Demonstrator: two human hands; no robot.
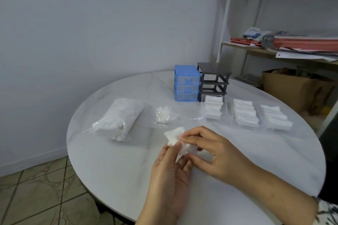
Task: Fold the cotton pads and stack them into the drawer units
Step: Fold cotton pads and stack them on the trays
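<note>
Head view shows a round white worktop [113, 170], a blue drawer unit [186, 86] beside an empty grey frame [214, 80], three clear drawers [245, 115] of folded pads. Left hand [170, 175] and right hand [217, 153], fingers curled, together pinch one cotton pad [175, 136]. No legible writing.

White cotton pad [175, 138] mid-air, creased; blue drawer unit [186, 83] upright beside grey frame [213, 80].
</note>
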